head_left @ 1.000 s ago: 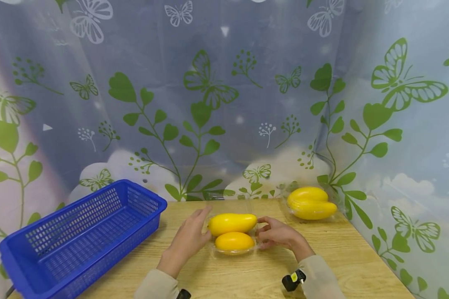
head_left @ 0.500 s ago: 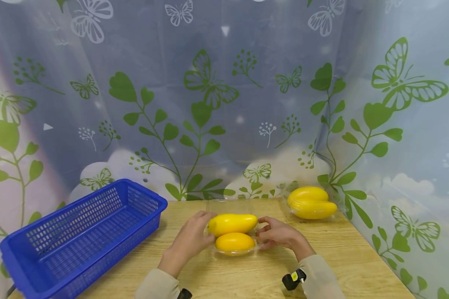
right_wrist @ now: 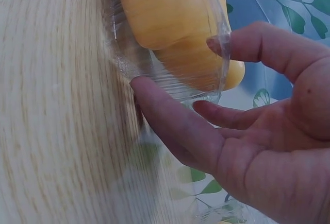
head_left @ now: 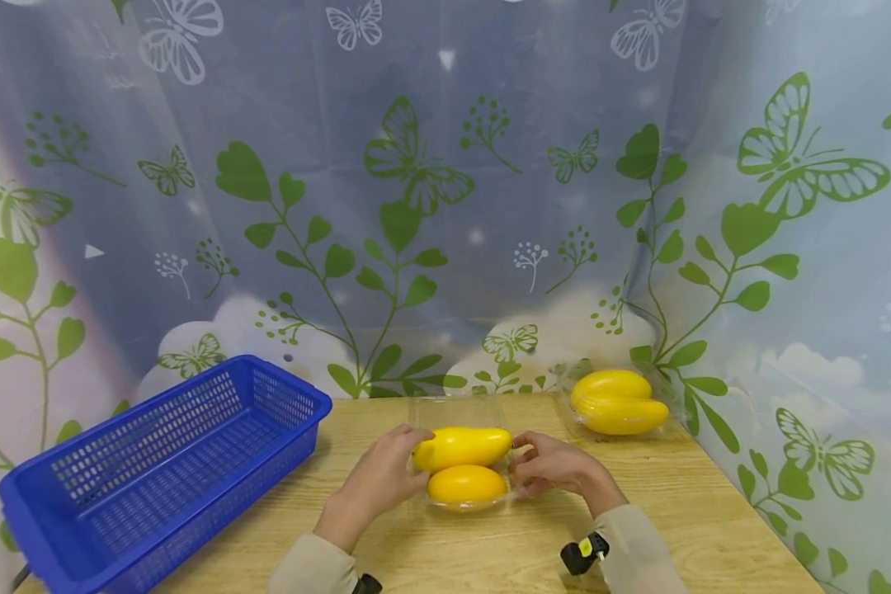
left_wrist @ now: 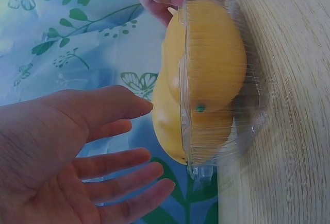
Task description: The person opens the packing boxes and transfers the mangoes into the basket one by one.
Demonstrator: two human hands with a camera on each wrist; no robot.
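Observation:
In the head view a clear plastic clamshell box (head_left: 469,506) sits mid-table, its lid (head_left: 456,410) folded back behind it. Inside lie two yellow mangoes: a longer one (head_left: 464,448) at the back and a rounder one (head_left: 467,485) in front. My left hand (head_left: 377,470) is at the box's left side, fingertips near the longer mango's end; in the left wrist view its fingers are loosely extended around nothing. My right hand (head_left: 557,464) holds the box's right side; in the right wrist view its thumb (right_wrist: 170,116) lies along the lower wall, forefinger at the rim.
At left stands a blue perforated plastic basket (head_left: 171,462). Another clear box with yellow mangoes (head_left: 616,403) stands at the back right of the wooden table (head_left: 460,561). A patterned curtain (head_left: 445,272) hangs behind and along the right.
My left hand has come off the lid and shifted slightly right and down to the longer mango's end. The lid has sunk back a little. The right hand stays put.

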